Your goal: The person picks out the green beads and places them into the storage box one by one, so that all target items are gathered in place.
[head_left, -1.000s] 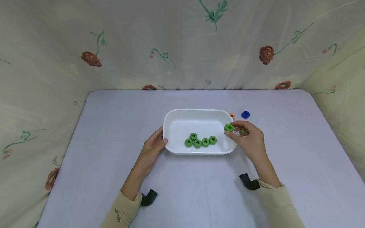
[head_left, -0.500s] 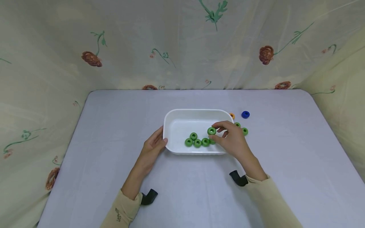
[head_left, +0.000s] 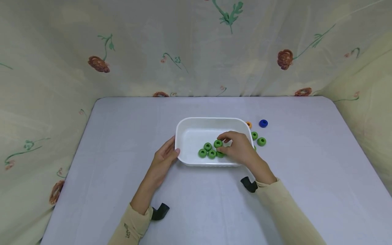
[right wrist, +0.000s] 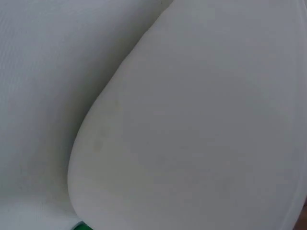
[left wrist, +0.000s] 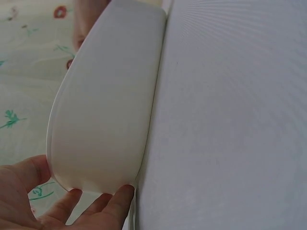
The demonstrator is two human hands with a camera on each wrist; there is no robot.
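My left hand (head_left: 162, 160) holds the left end of a white oblong tray (head_left: 199, 127), thumb at the rim. In the left wrist view its fingertips press the tray's outer wall (left wrist: 100, 110). Over the tray, my right hand (head_left: 240, 146) pinches a green bead (head_left: 218, 143) with a hole through it, between thumb and fingers. Several matching green beads (head_left: 202, 153) lie below it on the tray floor, some partly covered by the hand. The right wrist view is mostly the tray's outer wall (right wrist: 192, 120), which hides the fingers.
To the right of the tray lie loose green beads (head_left: 261, 141), a blue bead (head_left: 263, 123) and an orange bead (head_left: 249, 125) half hidden by the rim. A flowered curtain (head_left: 190, 47) rises behind the pale table (head_left: 128, 129).
My right hand has carried the green bead leftward from the tray's right rim to above the beads inside. The left hand and the tray have stayed in place.
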